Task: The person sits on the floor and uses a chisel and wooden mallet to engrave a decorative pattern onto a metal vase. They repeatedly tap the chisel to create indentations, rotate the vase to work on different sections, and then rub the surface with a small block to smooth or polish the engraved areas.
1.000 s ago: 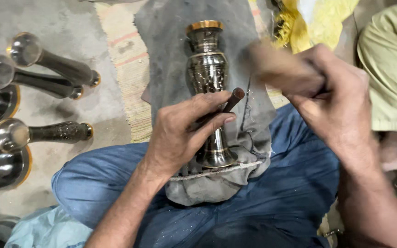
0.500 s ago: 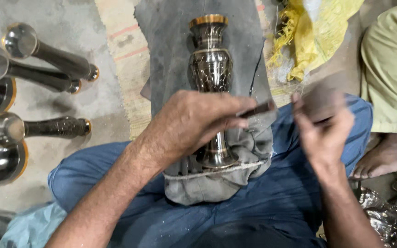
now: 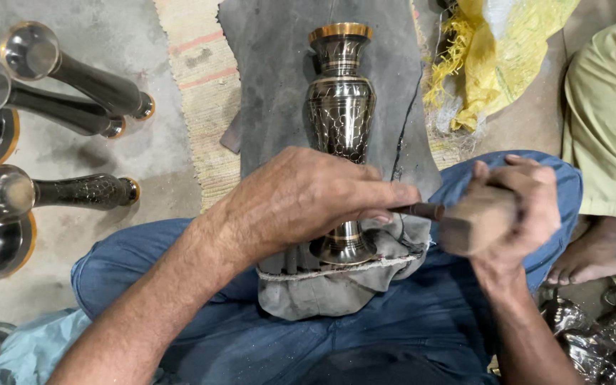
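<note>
1. The brass vase (image 3: 341, 128) lies lengthwise along my lap, on a grey cloth pad (image 3: 279, 85), its gold-rimmed mouth pointing away from me and its foot toward my belly.
2. My left hand (image 3: 308, 203) sits over the narrow stem just above the foot, pinning the vase down.
3. The left fingers (image 3: 386, 196) are curled in tight, pinching a thin dark chisel (image 3: 418, 210) that pokes out to the right.
4. My right hand (image 3: 515, 207) is clenched around a wooden mallet (image 3: 475, 224), blurred, its face just beside the chisel's end.
5. I judge this vase hard and stiff but thin-walled; a careless blow could dent it.
6. The polished metal looks slick and round, so it would roll; the soft cloth under it helps seat it.
7. The best hold, to my mind, is that slim waist near the foot, where my hand wraps well around it.
8. It looks hollow, so probably moderate in weight rather than heavy.
9. More dark vases (image 3: 73, 71) lie on the concrete floor (image 3: 165, 142) to my left.
10. A yellow sack (image 3: 493, 64) is bunched up beyond my right knee.
</note>
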